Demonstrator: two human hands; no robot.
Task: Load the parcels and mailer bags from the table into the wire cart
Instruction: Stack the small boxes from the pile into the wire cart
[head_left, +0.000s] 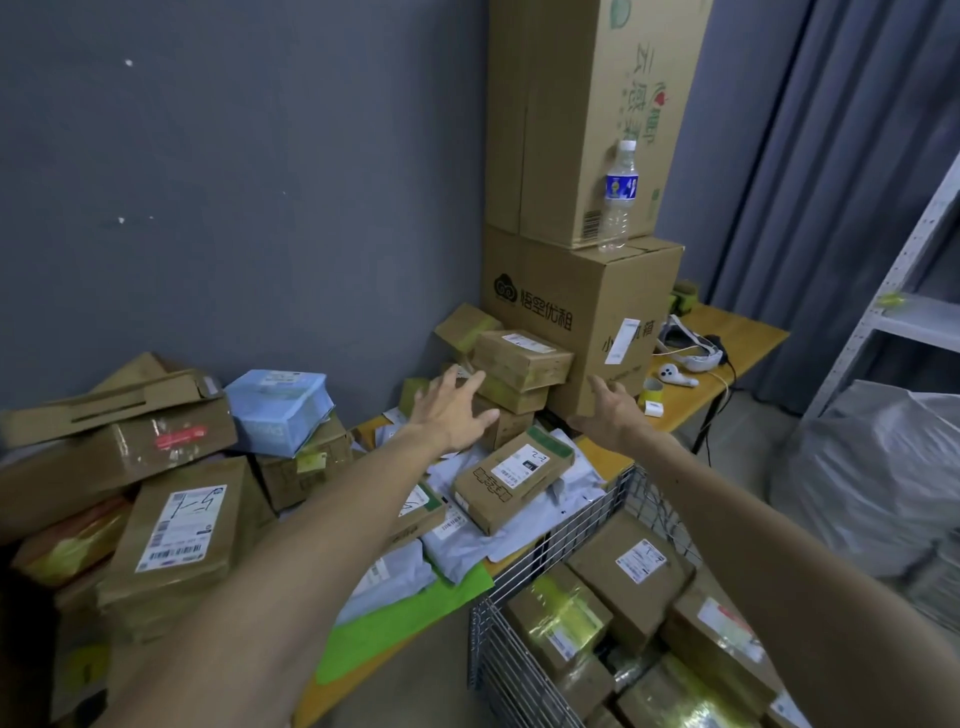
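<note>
Two grips are out in front of me, neither holding anything. My left grip (452, 410) is spread, fingers straight, up against the stack of small brown cardboard parcels (522, 364) at the back of the yellow wooden bench (753, 338); contact unclear from this angle. My right grip (613, 415) is open too, fingers relaxed, at the lower corner of the big brown cardboard box with black print (550, 306); cannot tell if it touches.

That box sits just right of the small stack, touching it. On top of it are a tall brown cardboard carton with green print (576, 119) and an upright clear plastic water bottle with a blue label (619, 197).

Below my grips, a flat brown cardboard parcel with a white label (511, 480) lies tilted on a heap of grey plastic mailer bags (462, 543). Left side of the bench: pile of brown cardboard parcels (119, 447), a pale blue wrapped box (280, 410) on top. A bright green sheet (405, 618) sticks out under the mailers at the bench edge.

A silver wire cart (550, 540) stands against the bench at lower right, already holding several brown taped parcels (631, 571). Far end of the bench: white headset (691, 356), roll of yellow tape (652, 391).
</note>
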